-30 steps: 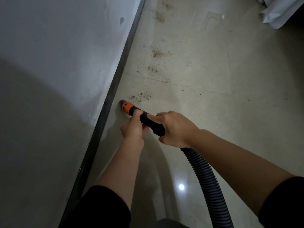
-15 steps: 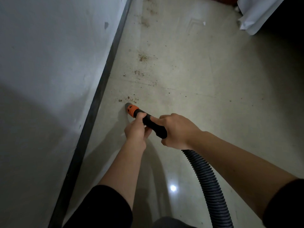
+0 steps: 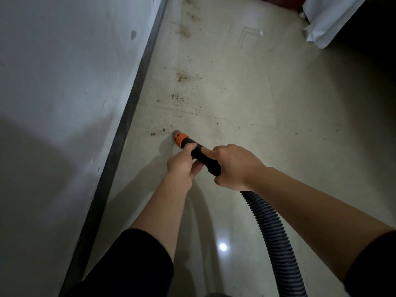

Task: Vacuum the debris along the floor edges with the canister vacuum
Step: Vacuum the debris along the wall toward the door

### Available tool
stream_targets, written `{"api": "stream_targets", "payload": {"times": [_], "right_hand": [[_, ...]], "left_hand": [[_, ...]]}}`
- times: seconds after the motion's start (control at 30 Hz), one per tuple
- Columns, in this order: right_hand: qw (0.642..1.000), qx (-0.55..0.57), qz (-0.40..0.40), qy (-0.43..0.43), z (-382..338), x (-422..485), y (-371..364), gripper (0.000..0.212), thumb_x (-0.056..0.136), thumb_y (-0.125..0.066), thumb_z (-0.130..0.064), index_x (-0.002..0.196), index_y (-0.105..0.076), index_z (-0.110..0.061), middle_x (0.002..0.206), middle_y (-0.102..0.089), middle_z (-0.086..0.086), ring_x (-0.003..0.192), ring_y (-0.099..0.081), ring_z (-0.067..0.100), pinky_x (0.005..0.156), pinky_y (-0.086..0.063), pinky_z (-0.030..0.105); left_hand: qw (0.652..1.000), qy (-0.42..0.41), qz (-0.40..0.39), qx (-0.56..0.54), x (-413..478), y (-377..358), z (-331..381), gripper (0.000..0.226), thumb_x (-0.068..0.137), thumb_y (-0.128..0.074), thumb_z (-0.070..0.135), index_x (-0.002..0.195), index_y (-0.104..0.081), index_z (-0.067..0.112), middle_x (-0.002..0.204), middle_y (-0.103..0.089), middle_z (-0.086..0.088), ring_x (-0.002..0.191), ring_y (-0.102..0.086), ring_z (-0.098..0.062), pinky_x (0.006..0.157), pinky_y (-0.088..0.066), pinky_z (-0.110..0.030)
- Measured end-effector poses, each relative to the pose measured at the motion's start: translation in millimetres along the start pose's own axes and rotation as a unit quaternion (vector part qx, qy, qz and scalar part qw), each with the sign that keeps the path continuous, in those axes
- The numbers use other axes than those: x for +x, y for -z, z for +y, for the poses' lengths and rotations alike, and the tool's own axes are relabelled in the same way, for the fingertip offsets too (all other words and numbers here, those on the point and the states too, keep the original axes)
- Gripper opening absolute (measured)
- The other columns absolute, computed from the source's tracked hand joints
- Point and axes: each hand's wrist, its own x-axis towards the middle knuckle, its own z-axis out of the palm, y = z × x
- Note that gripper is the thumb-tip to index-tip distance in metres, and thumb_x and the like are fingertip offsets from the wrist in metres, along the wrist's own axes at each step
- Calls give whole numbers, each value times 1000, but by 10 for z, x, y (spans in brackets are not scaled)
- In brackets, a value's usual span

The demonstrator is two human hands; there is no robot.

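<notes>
Both hands are on the wand [image 3: 200,155], and it's angled low. Its long axis runs from the lower right up to the upper left, the grey tip [image 3: 176,132] leading and aimed at the floor [image 3: 278,99] on the side of the dark baseboard [image 3: 128,116]. Right behind the tip sits the orange collar [image 3: 181,139], then the black tube.

The left hand [image 3: 182,166] comes in from the wall side, its fingers curled round the tube just behind that collar, a firm hold. The right hand [image 3: 235,166] grips farther back, wrapped over the rear end of the black tube, with its index finger laid along the top towards the tip. So the wand passes between the two hands, the nozzle end poking out ahead of the left one. Out from under the right wrist trails the ribbed dark hose [image 3: 273,234], curving down towards the bottom edge of the view.

The tip is down at the floor, just beside a small scatter of brown debris [image 3: 158,132] that lies between it and the baseboard. More crumbs [image 3: 182,77] dot the floor farther ahead along the wall [image 3: 64,82]. A white cloth [image 3: 325,24] hangs in the far right corner, well apart, and a bright spot of light [image 3: 222,246] glints on the tile between the forearms.
</notes>
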Motion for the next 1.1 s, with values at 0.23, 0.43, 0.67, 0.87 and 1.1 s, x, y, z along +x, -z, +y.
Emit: {"api": "stream_targets", "payload": {"times": [0.23, 0.43, 0.67, 0.87, 1.1], "right_hand": [[1000, 15, -5, 2, 21, 103, 38, 71, 77, -60, -15, 143, -38, -30, 88, -59, 3, 75, -54, 22, 57, -47, 34], [1000, 18, -12, 20, -6, 108, 62, 79, 77, -61, -16, 149, -31, -30, 89, -61, 4, 78, -56, 23, 64, -52, 39], [999, 28, -12, 33, -126, 176, 33, 79, 77, -62, -15, 148, -31, -32, 88, -61, 4, 74, -57, 23, 62, -53, 39], [998, 45, -5, 38, -193, 221, 3, 80, 77, -63, -15, 148, -32, -32, 88, -61, 2, 74, -56, 22, 61, -51, 36], [997, 53, 1, 57, -264, 285, -5, 82, 76, -66, -16, 149, -32, -30, 90, -63, 3, 75, -58, 22, 65, -53, 39]], "left_hand": [[1000, -2, 6, -5, 43, -20, 76, 26, 91, -67, 19, 112, -60, 3, 112, -67, -13, 99, -67, -25, 64, -59, -26], [998, -14, 55, -26, 24, -36, 59, 27, 87, -70, 20, 106, -62, 2, 108, -68, -13, 87, -68, -19, 56, -58, -23], [990, -45, 110, -71, -27, 27, 56, 13, 83, -70, 16, 81, -61, 6, 90, -68, -8, 80, -68, -17, 54, -55, -21], [985, -62, 122, -108, -42, 102, 46, 11, 79, -73, 14, 78, -63, 9, 88, -69, -7, 87, -70, -21, 58, -55, -24], [975, -82, 134, -155, -24, 170, 50, 11, 77, -75, 12, 80, -64, 11, 86, -70, -6, 87, -70, -22, 60, -55, -26]]}}
